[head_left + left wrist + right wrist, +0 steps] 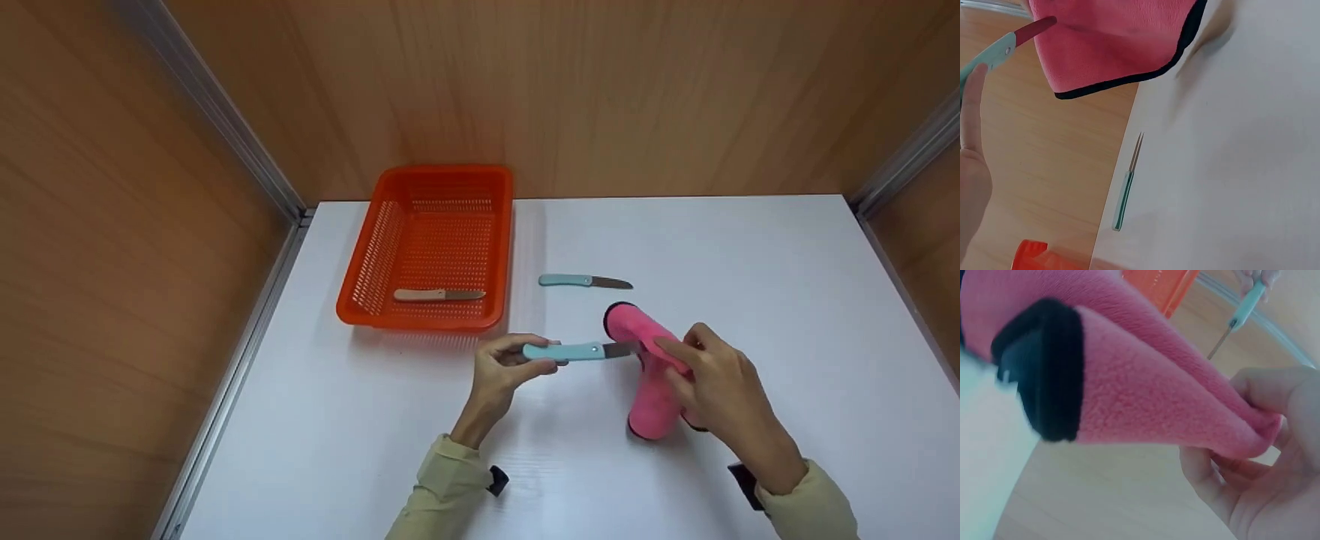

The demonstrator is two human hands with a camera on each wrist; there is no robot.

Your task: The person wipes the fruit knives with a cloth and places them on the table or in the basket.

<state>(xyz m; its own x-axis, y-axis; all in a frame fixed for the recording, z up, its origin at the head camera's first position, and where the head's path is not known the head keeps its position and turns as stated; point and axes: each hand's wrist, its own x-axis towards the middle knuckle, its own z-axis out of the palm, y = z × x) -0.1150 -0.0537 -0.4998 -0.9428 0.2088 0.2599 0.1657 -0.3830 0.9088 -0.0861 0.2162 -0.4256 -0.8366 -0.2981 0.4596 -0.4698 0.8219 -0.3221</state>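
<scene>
My left hand (504, 369) pinches the pale turquoise handle of a small paring knife (574, 352), its blade pointing right. Bunched in my right hand (724, 382) is a pink cloth (654, 405) with black edging, held between thumb and fingers. The blade's tip meets the cloth in the head view; whether it presses on it I cannot tell. In the left wrist view the cloth (1112, 45) hangs beside the knife (1008, 45). The right wrist view shows the folded cloth (1145, 382) gripped by the right hand (1275, 455).
A second turquoise knife (568, 280) lies on the white table (750, 247) behind the hands. Left of it stands an orange-red perforated basket (349, 304) with a beige-handled knife (421, 295) inside. Wooden panels (525, 90) wall the back and sides.
</scene>
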